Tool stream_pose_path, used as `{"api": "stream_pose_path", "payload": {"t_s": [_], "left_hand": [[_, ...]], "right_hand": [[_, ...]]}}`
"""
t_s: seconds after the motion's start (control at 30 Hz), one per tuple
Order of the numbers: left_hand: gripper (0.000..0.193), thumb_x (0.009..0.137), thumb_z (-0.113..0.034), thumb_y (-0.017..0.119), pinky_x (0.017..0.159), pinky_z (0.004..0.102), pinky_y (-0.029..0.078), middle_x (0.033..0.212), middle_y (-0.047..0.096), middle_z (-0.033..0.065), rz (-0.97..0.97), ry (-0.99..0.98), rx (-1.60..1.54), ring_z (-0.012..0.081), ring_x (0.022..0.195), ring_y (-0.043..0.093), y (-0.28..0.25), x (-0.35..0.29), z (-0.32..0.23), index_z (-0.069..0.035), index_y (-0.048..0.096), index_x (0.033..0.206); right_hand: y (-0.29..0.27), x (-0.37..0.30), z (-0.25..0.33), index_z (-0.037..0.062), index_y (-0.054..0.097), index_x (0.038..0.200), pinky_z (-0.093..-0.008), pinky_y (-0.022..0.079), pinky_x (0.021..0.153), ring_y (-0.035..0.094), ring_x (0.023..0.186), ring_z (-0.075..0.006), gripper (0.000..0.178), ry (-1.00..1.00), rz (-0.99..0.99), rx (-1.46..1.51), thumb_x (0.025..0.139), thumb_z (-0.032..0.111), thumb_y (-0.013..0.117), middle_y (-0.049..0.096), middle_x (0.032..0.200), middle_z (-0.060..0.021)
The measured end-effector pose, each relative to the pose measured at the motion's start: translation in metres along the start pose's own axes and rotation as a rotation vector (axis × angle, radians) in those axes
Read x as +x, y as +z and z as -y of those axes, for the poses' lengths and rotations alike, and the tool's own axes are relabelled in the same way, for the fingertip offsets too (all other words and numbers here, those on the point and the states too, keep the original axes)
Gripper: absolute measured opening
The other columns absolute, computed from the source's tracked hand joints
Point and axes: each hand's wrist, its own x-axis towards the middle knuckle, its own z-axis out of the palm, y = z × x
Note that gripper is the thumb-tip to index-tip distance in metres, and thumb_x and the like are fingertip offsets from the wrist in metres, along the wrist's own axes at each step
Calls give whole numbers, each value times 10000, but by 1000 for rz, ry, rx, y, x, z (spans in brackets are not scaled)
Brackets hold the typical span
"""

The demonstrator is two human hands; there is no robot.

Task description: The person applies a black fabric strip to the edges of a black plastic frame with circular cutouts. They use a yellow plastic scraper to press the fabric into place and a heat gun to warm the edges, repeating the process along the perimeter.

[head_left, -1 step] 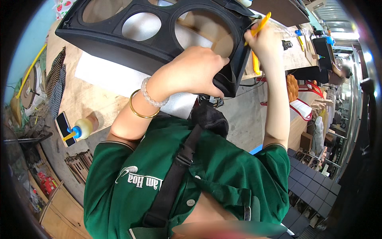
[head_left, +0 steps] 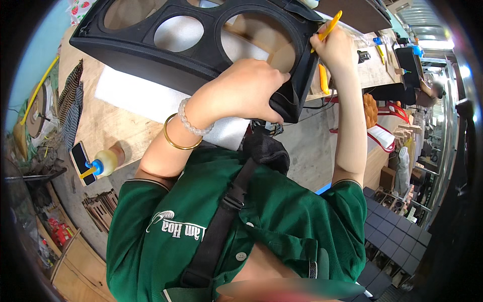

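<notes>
A black speaker cabinet [head_left: 141, 59] with round cut-outs lies across the bench, covered in black fabric. My left hand [head_left: 251, 88] is closed at its near right corner, thumb and fingers pinching the loose black fabric [head_left: 287, 103] there. My right hand [head_left: 334, 48] holds a slim yellow utility knife [head_left: 330, 29] at the cabinet's right edge, its upper end pointing up and away. The knife's lower tip is at the fabric edge, but its blade is too small to make out. A second yellow tool [head_left: 323, 79] lies just below my right hand.
White foam sheet [head_left: 136, 98] lies under the cabinet on the wooden bench [head_left: 90, 113]. At the left stand a bottle with a blue cap [head_left: 106, 162] and a phone [head_left: 80, 157], near striped cloth [head_left: 73, 103]. A red chair [head_left: 387, 141] and another person [head_left: 427, 93] are at the right.
My right hand and the yellow utility knife have shifted very slightly along the cabinet's right edge. The left hand and the cabinet stay in place.
</notes>
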Motion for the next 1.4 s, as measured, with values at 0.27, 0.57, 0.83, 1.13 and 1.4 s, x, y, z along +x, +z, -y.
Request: {"api": "stream_pose_path", "payload": {"t_s": [0.27, 0.57, 0.83, 1.13, 1.4], "left_hand": [[751, 591, -346, 868, 723, 441, 530, 811, 672, 221, -24, 27, -41, 390, 804, 670, -2, 0, 1, 65, 634, 1174], [755, 600, -337, 870, 718, 428, 530, 811, 672, 210, 37, -18, -57, 380, 779, 666, -5, 0, -2, 63, 630, 1194], [765, 608, -343, 862, 722, 421, 530, 807, 668, 219, -5, 26, -31, 375, 788, 665, -3, 1, 1, 82, 624, 1198], [759, 598, -370, 860, 731, 428, 527, 781, 661, 239, 86, -29, -32, 392, 780, 662, -6, 1, 0, 84, 644, 1167], [783, 585, -397, 868, 747, 419, 525, 822, 674, 237, 48, -33, -12, 399, 810, 660, -3, 1, -1, 52, 649, 1188]], "right_hand": [[-21, -54, 21, 24, 620, 919, -494, 581, 644, 698, 700, -408, 215, -22, 171, -18, 838, 220, 654, 678, 748, -233], [2, -14, 14, -4, 594, 889, -494, 571, 619, 690, 714, -427, 192, -48, 38, -93, 830, 175, 636, 669, 749, -243], [-1, -18, 22, 6, 591, 879, -485, 570, 615, 683, 692, -419, 150, 41, 24, -114, 820, 133, 643, 651, 712, -231], [-10, -73, 37, 35, 558, 884, -463, 575, 599, 699, 682, -370, 129, -96, -5, -68, 826, 114, 642, 666, 729, -176], [15, -26, 11, 17, 576, 865, -480, 562, 623, 684, 700, -400, 152, -58, -131, -5, 864, 166, 606, 667, 743, -202]]}}
